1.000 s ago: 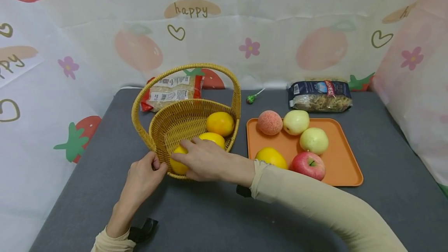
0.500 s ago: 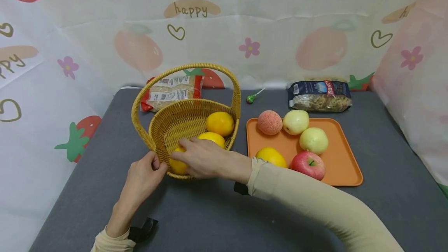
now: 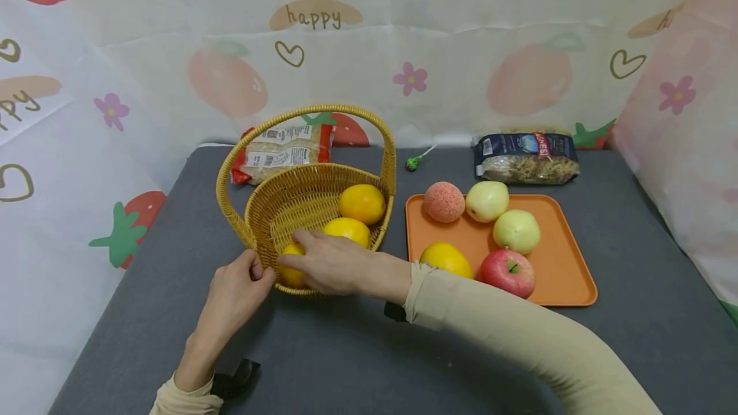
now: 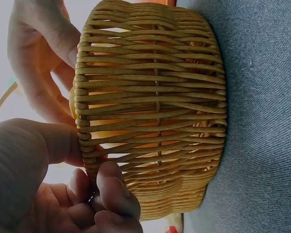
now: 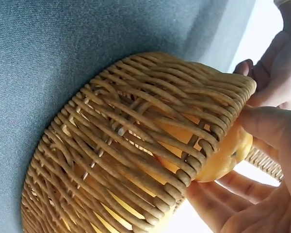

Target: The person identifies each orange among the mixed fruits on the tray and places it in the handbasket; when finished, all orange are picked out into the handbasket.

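Observation:
A tan wicker basket (image 3: pixel 288 200) with a tall arched handle stands left of centre on the grey table. My left hand (image 3: pixel 233 290) pinches its front-left rim between thumb and fingers, as the left wrist view shows with the woven wall (image 4: pixel 150 104) close up. Reaching over the front rim, my right hand (image 3: pixel 346 266) holds a yellow fruit (image 3: pixel 292 266) inside the basket. In the right wrist view, thumb and fingers lie around that fruit (image 5: pixel 228 158) at the rim. Two more yellow fruits, a nearer one (image 3: pixel 348 230) and a farther one (image 3: pixel 362 204), rest in the basket's right side.
An orange tray (image 3: pixel 562 274) at the right bears a pink rough ball-like fruit (image 3: pixel 444 202), two pale green fruits, a yellow fruit (image 3: pixel 446 259) and a red apple (image 3: pixel 507 273). Behind lie a red-edged packet (image 3: pixel 282 149), a green lollipop (image 3: pixel 413 162) and a pasta bag (image 3: pixel 527 159).
My right hand has shifted slightly left, with the held yellow fruit, near the basket's front-left. The left hand and the basket stay where they were.

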The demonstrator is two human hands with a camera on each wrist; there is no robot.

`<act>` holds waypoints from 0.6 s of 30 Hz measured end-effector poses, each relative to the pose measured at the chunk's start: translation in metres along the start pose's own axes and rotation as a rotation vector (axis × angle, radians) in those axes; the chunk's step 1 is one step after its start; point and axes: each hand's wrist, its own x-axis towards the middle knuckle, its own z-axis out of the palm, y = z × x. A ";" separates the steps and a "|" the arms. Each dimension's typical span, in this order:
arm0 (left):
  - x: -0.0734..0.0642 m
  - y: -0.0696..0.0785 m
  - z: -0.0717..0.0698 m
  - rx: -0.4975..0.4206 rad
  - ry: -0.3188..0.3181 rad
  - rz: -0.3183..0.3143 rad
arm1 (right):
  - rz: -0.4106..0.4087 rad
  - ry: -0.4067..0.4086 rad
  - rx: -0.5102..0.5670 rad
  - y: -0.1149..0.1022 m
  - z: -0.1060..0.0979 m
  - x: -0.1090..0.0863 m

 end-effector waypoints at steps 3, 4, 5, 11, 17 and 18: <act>0.000 0.000 0.000 -0.001 -0.001 0.002 | -0.019 0.014 -0.048 0.001 -0.001 -0.001; 0.000 0.000 0.000 -0.003 -0.001 0.002 | -0.025 0.020 -0.062 0.001 -0.001 -0.001; 0.000 0.000 0.000 -0.003 -0.001 0.002 | -0.032 0.032 -0.078 0.001 -0.001 -0.001; 0.000 0.000 -0.001 -0.003 -0.002 -0.002 | -0.052 0.130 -0.154 0.001 0.000 -0.002; 0.000 0.001 -0.001 -0.002 -0.008 -0.007 | -0.073 0.114 -0.121 0.003 -0.004 -0.005; 0.000 0.001 -0.001 0.000 -0.010 -0.008 | -0.070 0.100 -0.106 0.003 -0.004 -0.006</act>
